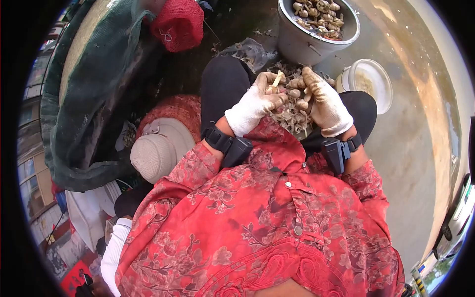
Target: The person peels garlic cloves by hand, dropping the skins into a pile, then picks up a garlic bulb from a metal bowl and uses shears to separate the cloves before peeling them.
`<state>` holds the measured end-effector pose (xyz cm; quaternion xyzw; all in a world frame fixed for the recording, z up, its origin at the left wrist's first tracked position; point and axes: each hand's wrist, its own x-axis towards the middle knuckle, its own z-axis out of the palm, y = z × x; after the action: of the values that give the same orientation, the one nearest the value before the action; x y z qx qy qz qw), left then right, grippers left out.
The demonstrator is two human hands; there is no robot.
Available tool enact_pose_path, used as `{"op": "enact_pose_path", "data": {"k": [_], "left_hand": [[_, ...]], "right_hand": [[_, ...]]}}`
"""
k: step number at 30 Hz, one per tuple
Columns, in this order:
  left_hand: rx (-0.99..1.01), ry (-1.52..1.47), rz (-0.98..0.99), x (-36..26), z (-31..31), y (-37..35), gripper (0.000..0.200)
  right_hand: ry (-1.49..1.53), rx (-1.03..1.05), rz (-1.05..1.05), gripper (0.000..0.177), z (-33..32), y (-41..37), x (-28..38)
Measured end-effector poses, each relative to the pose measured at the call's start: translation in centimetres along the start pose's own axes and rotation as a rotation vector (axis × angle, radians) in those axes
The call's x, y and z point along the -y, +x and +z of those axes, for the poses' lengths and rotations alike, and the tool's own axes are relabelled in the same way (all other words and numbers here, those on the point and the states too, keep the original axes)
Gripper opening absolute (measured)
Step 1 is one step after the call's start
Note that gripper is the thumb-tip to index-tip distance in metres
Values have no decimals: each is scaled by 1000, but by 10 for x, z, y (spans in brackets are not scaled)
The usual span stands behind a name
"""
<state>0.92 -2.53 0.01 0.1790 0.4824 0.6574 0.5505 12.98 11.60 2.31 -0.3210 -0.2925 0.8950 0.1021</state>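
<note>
Carefully, with our left hand (252, 106) in its white glove, we grip a garlic bulb (273, 90), its pale stalk (278, 78) poking up between thumb and fingers, just above the middle of the frame. Our right hand (327, 105), also gloved, is half curled beside it, well above the loose bulbs' lower edge; whether it holds anything, we cannot tell.

To handle the bulb well, we would pinch it firmly by its round body, leave the stalk free for the other hand, and keep the pressure light enough not to split the cloves. Working low over the heap of garlic skins (292, 121) should let scraps fall there.

Counting, we have two gloved hands, two wrist devices (334, 155), one grey bucket (303, 47) at the top right of centre, one white tub (388, 94) at the upper right, one red mesh bag (179, 24) at the upper left and one knitted hat (161, 151) left of centre. The bucket's garlic bulbs (321, 15) overlap too much to number.
</note>
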Motion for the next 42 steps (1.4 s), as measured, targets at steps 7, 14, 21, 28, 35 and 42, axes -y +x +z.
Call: {"op": "enact_pose_path", "data": {"k": [7,14,21,28,35,42], "left_hand": [[-29,203,-73,-8,3,-5,45],[46,397,-12,-1,-8,3,43],[88,-357,-69,5,-15,-1,38],[80,-677,-75,15,-12,4,36],[91,-853,-85,24,-13,12,22],[164,-832,-187,16,-9,14,21]], "right_hand": [[-530,112,-13,36,17,-8,19],[-1135,103,-267,32,19,-1,5],[-1030,-28,-215,29,9,-6,-12],[-764,-12,-167,27,14,-5,-18],[-732,-29,-252,26,16,-5,-14],[-609,-93,-183,28,11,-2,-9]]}}
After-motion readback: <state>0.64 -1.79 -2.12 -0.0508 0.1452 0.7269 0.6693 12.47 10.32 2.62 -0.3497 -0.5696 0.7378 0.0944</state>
